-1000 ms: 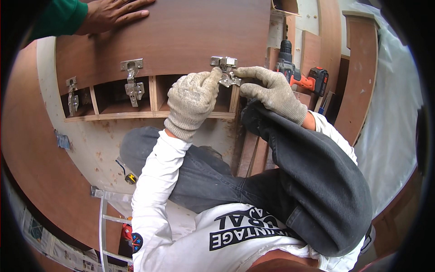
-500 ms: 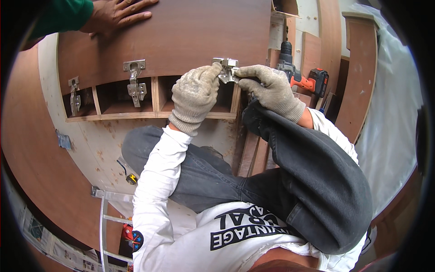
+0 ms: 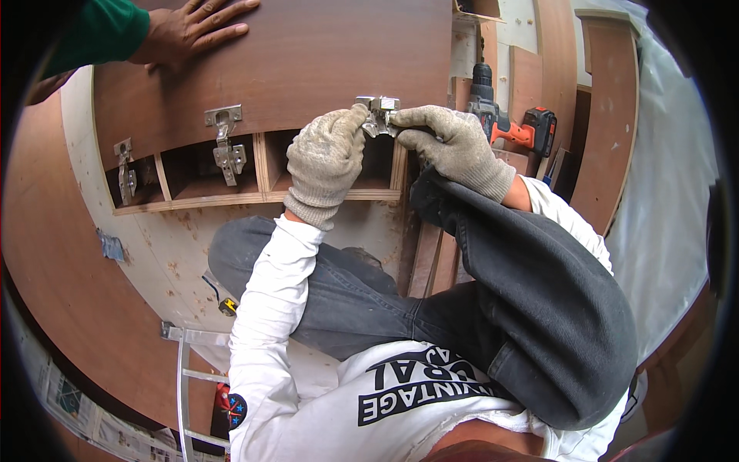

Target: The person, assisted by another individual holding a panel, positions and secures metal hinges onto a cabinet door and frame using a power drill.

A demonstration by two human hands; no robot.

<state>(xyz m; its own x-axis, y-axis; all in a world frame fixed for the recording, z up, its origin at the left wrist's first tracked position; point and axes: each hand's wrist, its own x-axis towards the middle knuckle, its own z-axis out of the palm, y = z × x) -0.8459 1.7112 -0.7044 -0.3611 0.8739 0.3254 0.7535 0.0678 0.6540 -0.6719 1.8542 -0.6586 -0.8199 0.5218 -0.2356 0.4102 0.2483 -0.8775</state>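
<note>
A metal cabinet hinge [image 3: 379, 115] sits at the edge of the brown wooden panel [image 3: 323, 61]. My gloved left hand [image 3: 329, 158] pinches its left side, with the thumb and fingers closed. From the right, my gloved right hand [image 3: 454, 146] grips the same hinge between thumb and forefinger. Two more hinges, a middle one [image 3: 226, 146] and a left one [image 3: 125, 173], are attached along the panel's edge and hang over the open compartments of the wooden cabinet frame [image 3: 262, 165]. My fingers partly cover the hinge they hold.
Another person's hand [image 3: 188, 35] in a green sleeve rests flat on the panel at upper left. A cordless drill [image 3: 500, 123] lies right of my right hand. A tape measure [image 3: 228, 306], an aluminium ladder [image 3: 185, 385] and plastic sheeting [image 3: 666, 192] are around me.
The whole view has shifted slightly. Both my hands stay on the hinge in nearly the same pose, and the other person's hand remains on the panel.
</note>
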